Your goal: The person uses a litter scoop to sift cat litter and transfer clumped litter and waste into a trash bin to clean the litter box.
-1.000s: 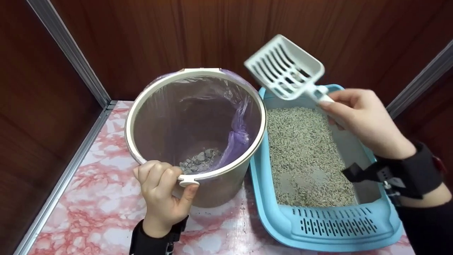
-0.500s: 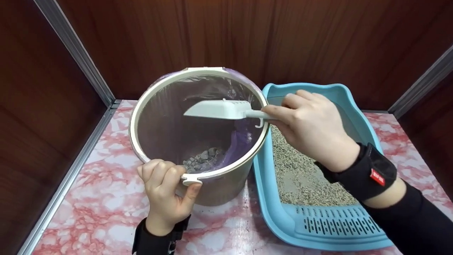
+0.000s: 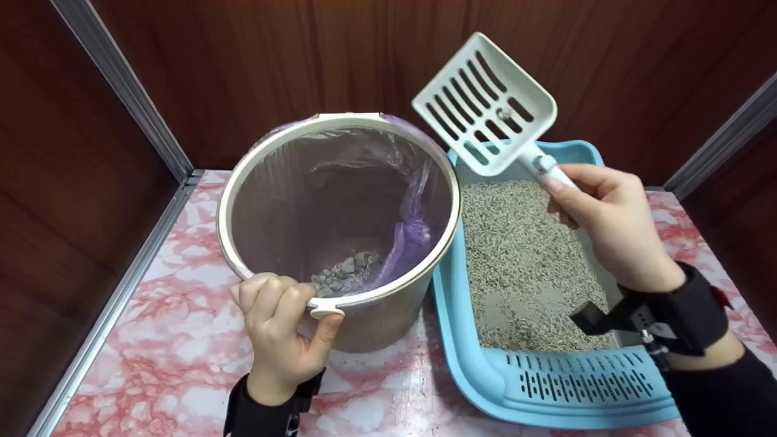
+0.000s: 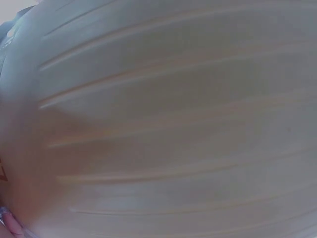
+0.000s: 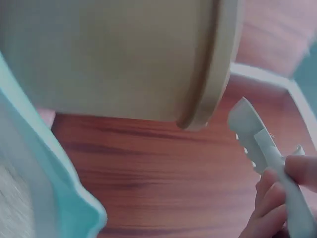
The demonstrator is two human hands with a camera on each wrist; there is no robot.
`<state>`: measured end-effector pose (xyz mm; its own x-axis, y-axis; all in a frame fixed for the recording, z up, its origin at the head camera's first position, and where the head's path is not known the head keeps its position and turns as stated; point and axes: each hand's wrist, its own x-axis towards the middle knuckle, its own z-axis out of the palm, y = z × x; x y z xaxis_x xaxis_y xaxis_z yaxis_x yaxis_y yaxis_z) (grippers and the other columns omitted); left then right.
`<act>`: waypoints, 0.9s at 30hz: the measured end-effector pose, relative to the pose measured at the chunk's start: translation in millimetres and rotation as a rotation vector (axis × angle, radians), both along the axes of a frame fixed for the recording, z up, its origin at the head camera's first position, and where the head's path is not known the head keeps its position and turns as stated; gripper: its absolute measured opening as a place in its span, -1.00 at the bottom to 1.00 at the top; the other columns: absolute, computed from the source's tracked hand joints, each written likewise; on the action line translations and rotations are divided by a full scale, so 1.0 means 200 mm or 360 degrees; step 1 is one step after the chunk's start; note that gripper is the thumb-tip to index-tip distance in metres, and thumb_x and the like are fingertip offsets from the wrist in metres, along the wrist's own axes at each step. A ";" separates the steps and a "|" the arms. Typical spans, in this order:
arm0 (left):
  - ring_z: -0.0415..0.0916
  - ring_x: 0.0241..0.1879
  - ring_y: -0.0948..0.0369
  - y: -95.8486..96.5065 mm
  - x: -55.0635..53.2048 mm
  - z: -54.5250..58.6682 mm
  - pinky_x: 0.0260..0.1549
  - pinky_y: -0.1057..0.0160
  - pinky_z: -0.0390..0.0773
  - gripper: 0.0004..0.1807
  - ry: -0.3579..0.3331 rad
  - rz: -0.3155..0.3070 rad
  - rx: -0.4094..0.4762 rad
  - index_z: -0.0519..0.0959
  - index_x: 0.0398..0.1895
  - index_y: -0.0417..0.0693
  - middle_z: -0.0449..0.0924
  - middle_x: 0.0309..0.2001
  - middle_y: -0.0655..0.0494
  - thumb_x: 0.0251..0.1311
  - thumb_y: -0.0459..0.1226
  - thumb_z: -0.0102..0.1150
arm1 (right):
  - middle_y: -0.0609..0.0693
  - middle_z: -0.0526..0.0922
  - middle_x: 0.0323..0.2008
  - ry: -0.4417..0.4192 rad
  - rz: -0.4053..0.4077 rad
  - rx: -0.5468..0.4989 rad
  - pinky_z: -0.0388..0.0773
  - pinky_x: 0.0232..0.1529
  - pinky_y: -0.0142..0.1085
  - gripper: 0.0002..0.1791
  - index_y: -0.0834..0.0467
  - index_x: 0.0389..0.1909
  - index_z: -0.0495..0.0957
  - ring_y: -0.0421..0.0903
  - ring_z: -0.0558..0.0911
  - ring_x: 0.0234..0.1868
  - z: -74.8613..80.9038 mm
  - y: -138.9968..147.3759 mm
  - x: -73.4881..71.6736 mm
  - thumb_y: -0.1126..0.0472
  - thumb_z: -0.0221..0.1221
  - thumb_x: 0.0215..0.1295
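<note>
My left hand (image 3: 279,328) grips the front rim of a round bin (image 3: 388,321), fingers over the edge and thumb outside by a white tab. A purple plastic bag (image 3: 413,233) lines the bin, with grey litter clumps (image 3: 349,273) at the bottom. My right hand (image 3: 613,212) holds a slotted litter scoop (image 3: 485,103) by its handle, raised above the far end of the blue litter box (image 3: 461,370). A small bit sits in the scoop's slots. In the right wrist view the scoop (image 5: 252,134) shows side-on beyond the bin's rim. The bin's ribbed wall (image 4: 173,119) fills the left wrist view.
Pale granular litter (image 3: 522,243) covers the floor of the litter box, which stands close beside the bin. Dark wood panels (image 3: 273,54) enclose the back and sides. Red-and-white marbled surface (image 3: 164,340) lies beneath, with small crumbs near the bin's base.
Half a second ago the scoop was over the bin, turned on its side; now it is back up and right, its slotted face showing. My left hand stays on the rim.
</note>
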<state>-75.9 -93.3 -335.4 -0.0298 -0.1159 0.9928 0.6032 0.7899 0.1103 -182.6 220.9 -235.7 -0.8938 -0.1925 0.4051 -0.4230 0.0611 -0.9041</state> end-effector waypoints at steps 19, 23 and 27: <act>0.18 -0.40 0.00 -0.01 0.01 0.01 -0.25 0.06 0.05 -0.43 0.0002 -0.0001 0.0007 0.37 -0.60 -0.12 0.28 -0.56 0.03 0.32 0.16 -0.02 | 0.08 0.57 -0.46 0.1819 -0.0326 0.1034 0.35 -0.58 -0.12 -0.79 0.06 -0.12 0.73 0.05 0.45 -0.53 0.04 -0.28 0.06 0.31 0.28 0.25; 0.18 -0.40 0.00 0.00 0.02 0.01 -0.26 0.05 0.05 -0.43 -0.0003 -0.0008 0.0004 0.37 -0.61 -0.12 0.28 -0.56 0.03 0.33 0.16 -0.02 | 0.10 0.60 -0.45 0.1714 -0.0296 0.0876 0.30 -0.47 -0.23 -0.74 0.13 -0.12 0.73 0.01 0.46 -0.51 0.04 -0.27 0.05 0.36 0.34 0.15; 0.18 -0.41 0.00 0.01 0.02 0.02 -0.28 0.05 0.05 -0.43 0.0003 -0.0017 0.0002 0.37 -0.62 -0.12 0.28 -0.57 0.04 0.34 0.15 -0.02 | 0.11 0.67 -0.39 0.1463 -0.0367 0.0648 0.34 -0.36 -0.42 -0.71 0.22 -0.14 0.72 -0.13 0.49 -0.46 0.02 -0.20 0.04 0.45 0.36 0.07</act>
<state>-71.3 -92.2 -332.1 -0.0291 -0.1166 0.9927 0.6118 0.7833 0.1099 -175.0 180.4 -232.7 -0.3042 -0.3313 0.8931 -0.8796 0.4577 -0.1298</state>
